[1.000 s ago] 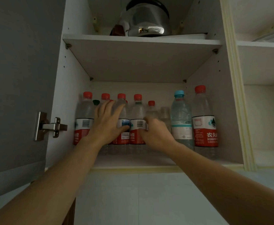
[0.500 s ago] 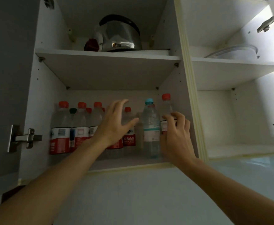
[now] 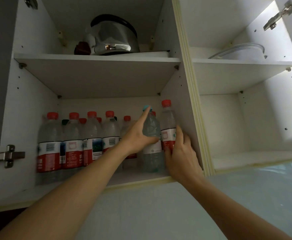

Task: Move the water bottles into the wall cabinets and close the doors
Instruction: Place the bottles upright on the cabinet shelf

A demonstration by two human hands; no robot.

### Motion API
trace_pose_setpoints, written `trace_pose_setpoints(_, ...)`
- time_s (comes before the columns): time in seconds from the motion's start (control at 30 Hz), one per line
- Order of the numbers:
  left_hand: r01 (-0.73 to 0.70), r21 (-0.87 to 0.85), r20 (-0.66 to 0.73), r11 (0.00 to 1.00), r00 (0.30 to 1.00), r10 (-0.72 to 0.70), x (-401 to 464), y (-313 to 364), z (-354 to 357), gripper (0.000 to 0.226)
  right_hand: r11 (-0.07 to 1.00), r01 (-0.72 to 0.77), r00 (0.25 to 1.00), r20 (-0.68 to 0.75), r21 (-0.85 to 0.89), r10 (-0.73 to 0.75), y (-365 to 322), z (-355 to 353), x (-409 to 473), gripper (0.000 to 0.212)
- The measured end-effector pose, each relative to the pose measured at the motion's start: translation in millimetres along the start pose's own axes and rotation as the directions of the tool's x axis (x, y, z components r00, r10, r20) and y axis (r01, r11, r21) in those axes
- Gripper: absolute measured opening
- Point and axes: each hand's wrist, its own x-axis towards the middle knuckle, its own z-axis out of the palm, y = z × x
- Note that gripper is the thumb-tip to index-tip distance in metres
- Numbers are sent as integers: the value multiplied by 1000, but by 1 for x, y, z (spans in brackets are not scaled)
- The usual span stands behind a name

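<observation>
Both hands reach into the lower compartment of the open white wall cabinet [image 3: 185,104]. The left hand [image 3: 138,134] lies against the clear plastic water bottle with the light blue cap [image 3: 152,149], forefinger stretched up to the cap and thumb across the bottle's front, a loose hold rather than a full grip. The right hand [image 3: 180,153] is wrapped on the clear plastic bottle with the red cap and red-and-white label [image 3: 167,125], which stands upright just beside the blue-capped one, next to the compartment's right wall. To the left on the same lower shelf [image 3: 133,179] stands a row of red-capped, red-labelled water bottles [image 3: 72,144], more behind them. On the shelf above sits a shiny steel kettle with a black handle [image 3: 114,38]. The right-hand compartment holds a glass lid [image 3: 237,51] on its upper shelf
</observation>
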Motion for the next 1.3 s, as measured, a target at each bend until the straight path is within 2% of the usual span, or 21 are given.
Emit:
trace_pose_setpoints(0.2, 80, 334, -34, 939, 997, -73, 3, -12, -22, 104, 1000, 10, 1000, -29, 11, -10, 3, 3, -1, 69)
trace_pose_setpoints(0.33, 135, 613, -70, 778, 991, -117, 7, -28, -36, 103, 1000, 20, 999, -28, 12, -20, 4, 3, -1, 67)
trace_pose_setpoints(0.43, 133, 740, -72, 659, 990, -119, 11, -33, -42, 104, 1000, 16, 1000, -23, 23, -16, 5, 3, -1, 68)
trace_pose_setpoints(0.67, 154, 835, -104, 529, 987, -123, 9, -44, -43, 97, 1000, 16, 1000, -16, 9, -15, 5, 2, -1, 70)
trace_pose_setpoints(0.87, 142, 869, -104, 473, 989, -107, 8, -48, -37, 94, 1000, 21, 1000, -14, 4, -21, 5, 2, 0, 71)
trace_pose_setpoints(1.0, 136, 898, -127, 418, 991, -50, 4, -49, -32, 95, 1000, 21, 1000, -8, 11, -21, 4, 1, -1, 72)
trace_pose_setpoints(1.07, 154, 906, -178, 394, 984, 25, 4, -44, -28, 95, 1000, 20, 1000, -9, 9, -20, 4, 1, -2, 73)
trace_pose_setpoints(1.13, 169, 887, -256, 430, 955, 152, 8, -36, -25, 90, 1000, 18, 1000, -23, 8, -17, 4, 2, -3, 74)
trace_pose_setpoints(1.2, 122, 828, -286, 548, 932, 224, 19, -25, -20, 84, 1000, 22, 999, -43, 5, -22, 3, 3, -4, 74)
trace_pose_setpoints(1.3, 39, 725, -166, 688, 979, 120, 41, -12, -7, 87, 1000, 24, 998, -55, 5, -23, 3, 5, -3, 77)
